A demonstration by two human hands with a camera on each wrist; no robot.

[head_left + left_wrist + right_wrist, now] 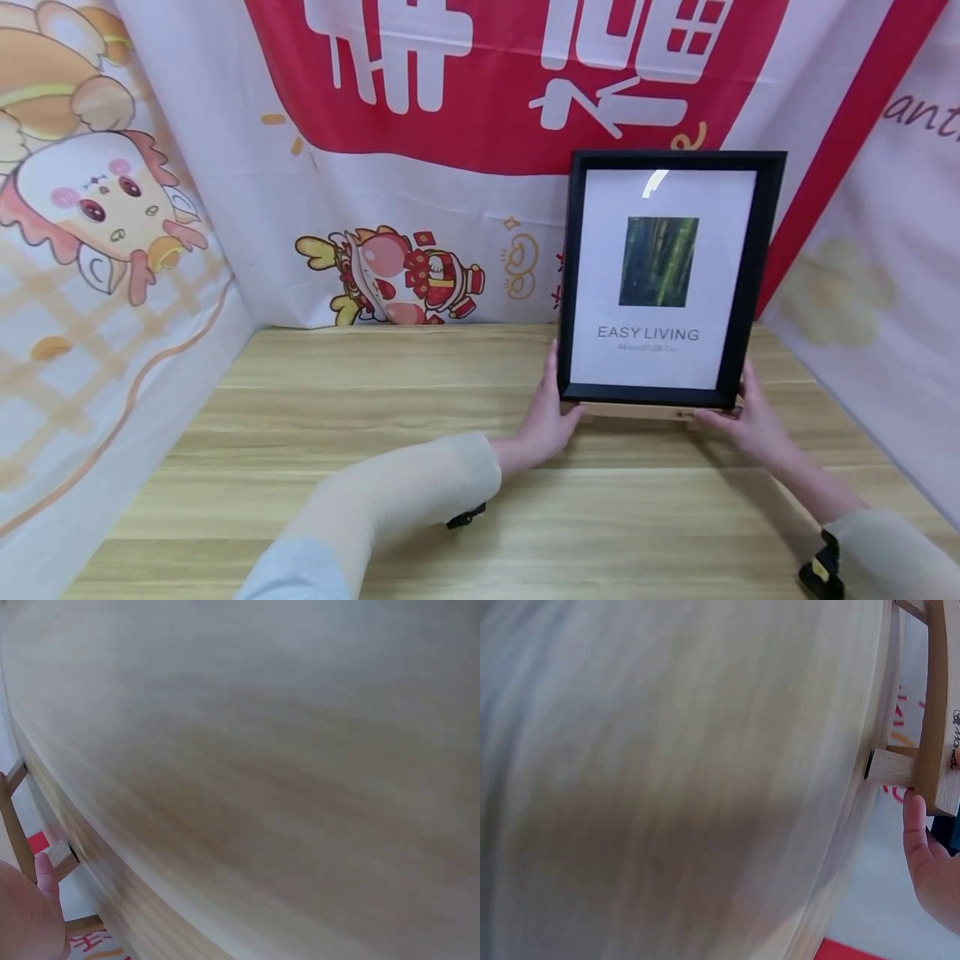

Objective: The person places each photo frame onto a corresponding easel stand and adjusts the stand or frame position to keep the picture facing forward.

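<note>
A black picture frame (pixel 675 362) stands nearly upright toward the back right of the table, with a white sheet reading "EASY LIVING" under a green bamboo picture. It rests on the ledge of a small wooden easel (pixel 637 410), whose short feet (pixel 891 768) show in the right wrist view. My left hand (pixel 546 423) grips the easel's left end, thumb at the ledge front and fingers along the frame's side. At the right end my right hand (pixel 756 425) holds the ledge likewise, one finger close to a foot. The frame hides most of the easel.
The wood-grain table (pixel 360 417) extends to the left and in front. A white and red printed cloth (pixel 420 200) hangs behind it. Cloths also hang on the left (pixel 97 333) and right (pixel 862 333), close to the table's sides.
</note>
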